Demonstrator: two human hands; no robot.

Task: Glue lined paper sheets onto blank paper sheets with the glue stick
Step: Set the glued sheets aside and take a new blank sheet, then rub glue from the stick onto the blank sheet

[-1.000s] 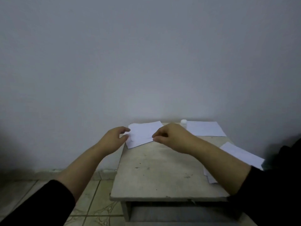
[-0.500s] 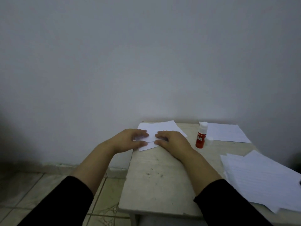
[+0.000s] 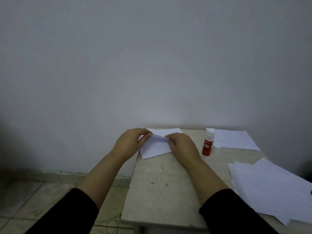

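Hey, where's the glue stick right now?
In the head view the glue stick stands upright on the table, right of centre, just right of the right hand, with its clear cap beside it and a lined sheet behind.

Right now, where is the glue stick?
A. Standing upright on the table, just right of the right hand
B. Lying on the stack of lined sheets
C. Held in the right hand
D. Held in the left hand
A. The glue stick stands upright on the table, free of both hands, beside the right hand, while the left hand and the right hand handle the paper sheets at the table's far left corner.
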